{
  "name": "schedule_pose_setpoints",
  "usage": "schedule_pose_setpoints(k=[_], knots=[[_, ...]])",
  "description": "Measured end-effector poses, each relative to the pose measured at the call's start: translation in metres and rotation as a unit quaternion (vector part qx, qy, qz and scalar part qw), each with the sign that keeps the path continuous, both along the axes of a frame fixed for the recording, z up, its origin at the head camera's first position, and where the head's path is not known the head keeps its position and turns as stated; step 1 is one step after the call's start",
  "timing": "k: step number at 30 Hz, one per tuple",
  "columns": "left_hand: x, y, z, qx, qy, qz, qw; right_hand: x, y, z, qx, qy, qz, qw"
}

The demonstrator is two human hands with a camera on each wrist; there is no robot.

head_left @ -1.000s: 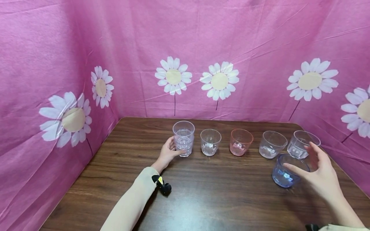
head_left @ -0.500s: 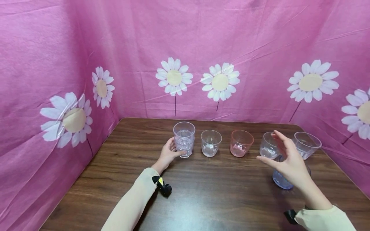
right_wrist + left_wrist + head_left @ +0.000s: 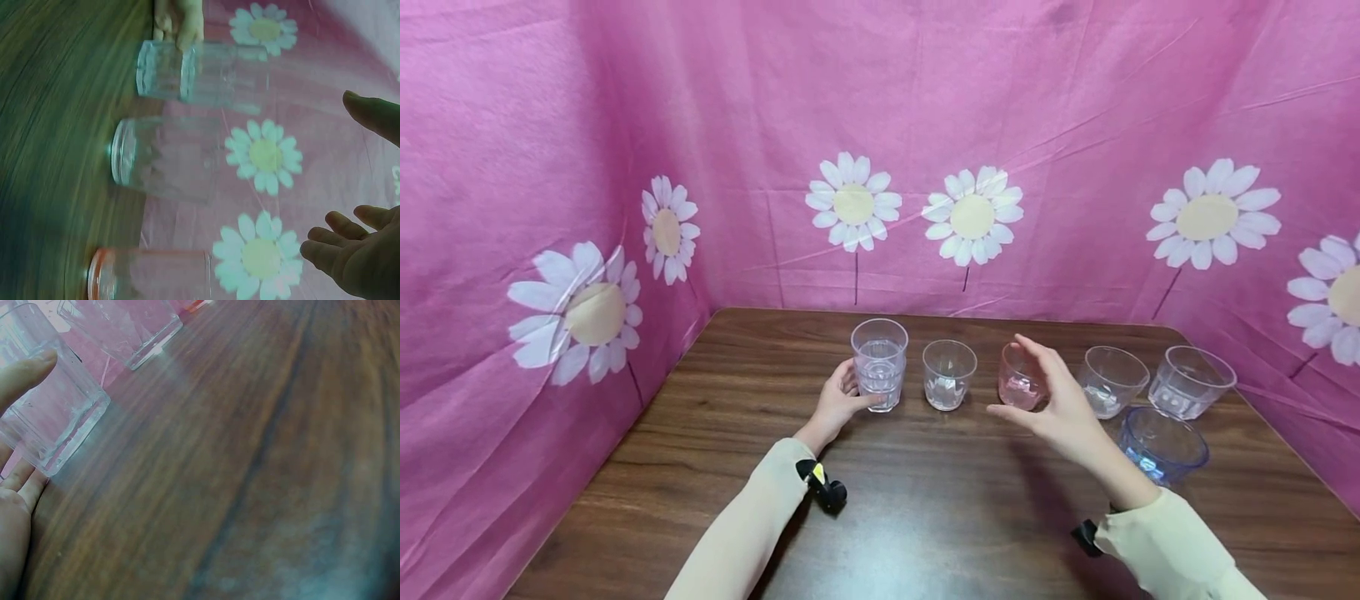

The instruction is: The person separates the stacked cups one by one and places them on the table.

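Note:
My left hand point(image 3: 852, 392) grips the base of a stack of two clear ribbed glasses point(image 3: 878, 362), which stands on the brown table point(image 3: 925, 500). The thumb presses the lower glass point(image 3: 56, 419) in the left wrist view. My right hand point(image 3: 1006, 375) hovers open, its fingers spread in front of a pink cup point(image 3: 1015, 390) and partly hiding it. In the right wrist view that hand point(image 3: 328, 175) is apart from the pink cup point(image 3: 150, 275). A small clear cup point(image 3: 949, 375) stands between the stack and the pink cup.
Two more clear cups point(image 3: 1112, 379) point(image 3: 1191, 382) stand to the right in the same row. A blue cup point(image 3: 1161, 442) sits nearer to me, beside my right forearm. Pink daisy-print cloth point(image 3: 880, 125) walls the table at the back and on both sides.
My right hand has swept left from the blue cup, past the clear cups, to the pink cup. The blue cup now stands uncovered. My left hand stayed on the stack.

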State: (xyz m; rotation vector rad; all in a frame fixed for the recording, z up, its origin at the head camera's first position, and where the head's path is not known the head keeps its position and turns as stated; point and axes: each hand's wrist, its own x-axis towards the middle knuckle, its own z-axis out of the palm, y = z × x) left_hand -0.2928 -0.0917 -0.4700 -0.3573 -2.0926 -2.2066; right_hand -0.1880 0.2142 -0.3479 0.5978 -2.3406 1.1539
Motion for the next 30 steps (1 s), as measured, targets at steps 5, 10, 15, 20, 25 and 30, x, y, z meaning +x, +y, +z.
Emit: schedule_pose_setpoints(k=[5, 10, 15, 20, 25, 30], knots=[[-0.002, 0.002, -0.001, 0.004, 0.002, 0.001, 1.0000, -0.008, -0.019, 0.002, -0.011, -0.024, 0.038, 0.999], [-0.004, 0.003, -0.002, 0.008, 0.003, -0.001, 1.0000, -0.018, -0.038, 0.000, -0.013, -0.032, 0.065, 0.997], [-0.003, 0.002, -0.002, 0.004, 0.007, 0.003, 1.0000, -0.030, -0.056, -0.004, -0.013, -0.033, 0.090, 0.995], [-0.002, 0.002, -0.002, 0.000, 0.006, 0.003, 1.0000, -0.044, -0.072, -0.012, -0.021, -0.052, 0.104, 0.993], [-0.001, 0.002, -0.002, 0.000, 0.004, 0.001, 1.0000, -0.056, -0.088, -0.015, -0.071, -0.093, 0.124, 0.985], [0.000, 0.001, -0.002, 0.005, 0.006, -0.004, 1.0000, -0.067, -0.101, -0.016, -0.110, -0.122, 0.135, 0.977]])
